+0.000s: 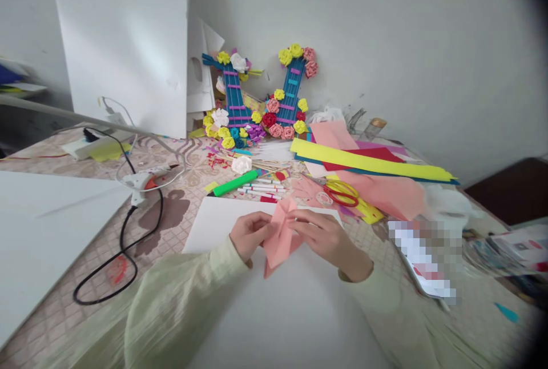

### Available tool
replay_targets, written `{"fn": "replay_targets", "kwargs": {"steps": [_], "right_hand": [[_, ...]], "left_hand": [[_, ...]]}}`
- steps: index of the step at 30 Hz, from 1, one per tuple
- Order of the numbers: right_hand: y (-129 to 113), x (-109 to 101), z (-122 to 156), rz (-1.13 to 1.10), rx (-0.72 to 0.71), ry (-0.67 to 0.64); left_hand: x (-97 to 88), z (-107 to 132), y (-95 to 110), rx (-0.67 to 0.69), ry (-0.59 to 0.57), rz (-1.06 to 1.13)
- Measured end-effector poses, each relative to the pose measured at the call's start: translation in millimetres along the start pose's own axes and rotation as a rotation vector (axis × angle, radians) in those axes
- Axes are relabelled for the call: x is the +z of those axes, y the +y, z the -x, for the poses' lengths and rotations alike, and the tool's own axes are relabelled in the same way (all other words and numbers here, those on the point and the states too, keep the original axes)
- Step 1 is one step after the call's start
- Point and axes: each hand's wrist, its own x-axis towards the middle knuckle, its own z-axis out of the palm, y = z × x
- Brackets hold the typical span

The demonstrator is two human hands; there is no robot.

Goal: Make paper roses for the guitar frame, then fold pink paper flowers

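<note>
Both my hands hold a folded piece of pink paper (280, 237) over a white sheet (214, 223) on the table. My left hand (252, 236) pinches its left edge with curled fingers. My right hand (326, 237) grips the right side, fingers closed on the fold. The paper's lower corner hangs down between my wrists. Pale green sleeves cover both forearms.
Scissors with yellow and red handles (341, 193) lie just beyond on coloured paper sheets (368, 163). Markers (261, 189) and a green highlighter (235, 183) lie behind the sheet. A glue gun (143, 180) with a black cable sits left. Paper-flower decorations (261, 100) stand at the wall.
</note>
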Motion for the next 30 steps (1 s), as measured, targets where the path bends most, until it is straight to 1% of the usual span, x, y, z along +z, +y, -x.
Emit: {"fn": "replay_targets", "kwargs": {"steps": [5,9,11,14,17,19,20,22,24,25,26,28,29,30], "right_hand": [[-4,0,1,0.076,-0.055,-0.028],[-7,-1,-4,0.066,-0.049,-0.028],[-8,-1,-7,0.051,-0.027,-0.050],[-9,1,-9,0.028,0.043,-0.079],[-9,5,-9,0.000,0.122,-0.056],[-8,7,-8,-0.047,0.195,-0.001],[-8,8,-8,-0.082,0.258,0.050],[-8,8,-9,-0.187,0.440,0.176],[-7,7,-10,-0.349,0.638,0.252],[-7,6,-11,-0.451,0.711,0.233],[-6,6,-12,-0.561,0.754,0.172],[-6,6,-14,-0.756,0.779,0.019],[-6,6,-15,-0.818,0.784,-0.022],[-6,8,-16,-0.853,0.796,-0.023]], "left_hand": [[-1.0,0,-4,0.023,-0.038,-0.113],[1.8,2,-4,0.007,-0.085,-0.111],[3.6,3,-3,0.025,-0.098,-0.115],[5.6,5,-1,0.080,-0.119,-0.164],[6.9,6,-1,0.098,-0.145,-0.212],[7.3,7,-2,0.081,-0.141,-0.213],[7.4,7,-2,0.068,-0.130,-0.202],[7.1,7,-3,0.045,-0.101,-0.168],[6.5,7,-2,0.032,-0.077,-0.126],[6.2,6,-2,0.031,-0.072,-0.106],[5.9,6,-2,0.031,-0.069,-0.090],[5.6,6,-1,0.033,-0.080,-0.074],[5.7,6,-1,0.033,-0.089,-0.076],[5.8,5,-2,0.032,-0.096,-0.084]]}}
